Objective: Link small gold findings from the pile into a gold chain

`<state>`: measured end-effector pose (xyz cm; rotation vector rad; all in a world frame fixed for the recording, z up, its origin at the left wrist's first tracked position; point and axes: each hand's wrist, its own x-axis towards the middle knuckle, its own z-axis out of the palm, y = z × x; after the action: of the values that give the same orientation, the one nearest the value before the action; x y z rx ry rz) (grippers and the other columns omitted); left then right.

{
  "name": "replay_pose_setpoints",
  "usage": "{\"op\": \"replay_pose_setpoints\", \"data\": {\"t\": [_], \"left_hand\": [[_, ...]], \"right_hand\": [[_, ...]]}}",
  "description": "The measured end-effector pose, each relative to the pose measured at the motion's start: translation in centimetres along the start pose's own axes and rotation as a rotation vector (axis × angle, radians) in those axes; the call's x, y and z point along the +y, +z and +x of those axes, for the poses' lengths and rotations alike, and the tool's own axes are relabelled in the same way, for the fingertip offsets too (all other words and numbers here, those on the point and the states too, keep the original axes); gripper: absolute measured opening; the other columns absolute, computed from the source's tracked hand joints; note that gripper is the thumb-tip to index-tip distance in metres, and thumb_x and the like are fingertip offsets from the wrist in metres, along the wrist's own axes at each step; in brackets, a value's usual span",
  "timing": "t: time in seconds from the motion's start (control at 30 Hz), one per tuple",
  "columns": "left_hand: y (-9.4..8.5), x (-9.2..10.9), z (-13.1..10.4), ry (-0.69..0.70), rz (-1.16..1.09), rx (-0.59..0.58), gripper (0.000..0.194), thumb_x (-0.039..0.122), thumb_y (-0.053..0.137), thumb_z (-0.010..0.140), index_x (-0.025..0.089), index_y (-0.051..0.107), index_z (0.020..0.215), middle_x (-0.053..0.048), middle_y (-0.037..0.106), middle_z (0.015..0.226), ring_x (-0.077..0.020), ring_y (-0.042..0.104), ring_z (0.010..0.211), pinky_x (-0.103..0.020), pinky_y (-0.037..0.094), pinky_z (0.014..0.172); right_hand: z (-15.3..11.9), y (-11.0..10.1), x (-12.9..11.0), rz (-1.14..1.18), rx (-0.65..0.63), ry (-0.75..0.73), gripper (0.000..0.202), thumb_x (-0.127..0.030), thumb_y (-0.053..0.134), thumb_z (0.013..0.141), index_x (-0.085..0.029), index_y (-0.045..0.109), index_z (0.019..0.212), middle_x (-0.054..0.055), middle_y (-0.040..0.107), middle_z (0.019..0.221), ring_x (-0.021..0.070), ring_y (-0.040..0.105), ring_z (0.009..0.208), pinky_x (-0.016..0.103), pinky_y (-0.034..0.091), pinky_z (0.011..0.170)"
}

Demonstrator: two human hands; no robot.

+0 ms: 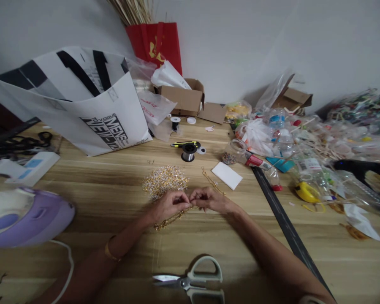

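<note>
My left hand (172, 205) and my right hand (210, 200) meet over the middle of the table, fingertips pinched close together. Between them runs a gold beaded strand (170, 220), whose loose part trails down to the left under my left hand. The exact spot that the fingers grip is too small to make out. Just behind my left hand lies a pile of gold and clear beaded strands (165, 181). Another thin gold strand (213, 181) rests behind my right hand, beside a white card (227, 175).
Scissors (190, 279) lie near the front edge. A wire spool (188, 152) and a yellow-black cutter (181, 144) sit behind the pile. A purple iron (34, 217) stands left, a white bag (107, 114) behind it. A jar (234, 151) and plastic clutter (285, 139) fill the right.
</note>
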<state>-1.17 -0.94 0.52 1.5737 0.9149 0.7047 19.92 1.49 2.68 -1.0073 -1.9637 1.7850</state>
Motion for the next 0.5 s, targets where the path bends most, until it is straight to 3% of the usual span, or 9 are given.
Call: {"op": "replay_pose_setpoints", "data": {"t": [0.27, 0.5], "left_hand": [[0.2, 1.2, -0.2, 0.01, 0.04, -0.005, 0.011, 0.023, 0.063, 0.078, 0.012, 0.062, 0.077, -0.002, 0.062, 0.072, -0.0119, 0.056, 0.069, -0.022, 0.044, 0.065], [0.2, 0.5, -0.1, 0.025, 0.032, 0.018, 0.013, 0.025, 0.063, 0.078, 0.013, 0.061, 0.074, -0.002, 0.061, 0.072, -0.0119, 0.055, 0.068, -0.023, 0.044, 0.065]], "right_hand": [[-1.2, -0.9, -1.8, -0.454, 0.085, -0.026, 0.013, -0.023, 0.053, 0.087, -0.013, 0.06, 0.089, -0.003, 0.051, 0.066, 0.0079, 0.043, 0.057, 0.019, 0.035, 0.053], [-2.2, -1.5, -2.6, -0.733, 0.078, -0.015, 0.008, -0.017, 0.053, 0.085, -0.013, 0.06, 0.084, -0.001, 0.056, 0.066, 0.0084, 0.043, 0.057, 0.021, 0.031, 0.055]]}}
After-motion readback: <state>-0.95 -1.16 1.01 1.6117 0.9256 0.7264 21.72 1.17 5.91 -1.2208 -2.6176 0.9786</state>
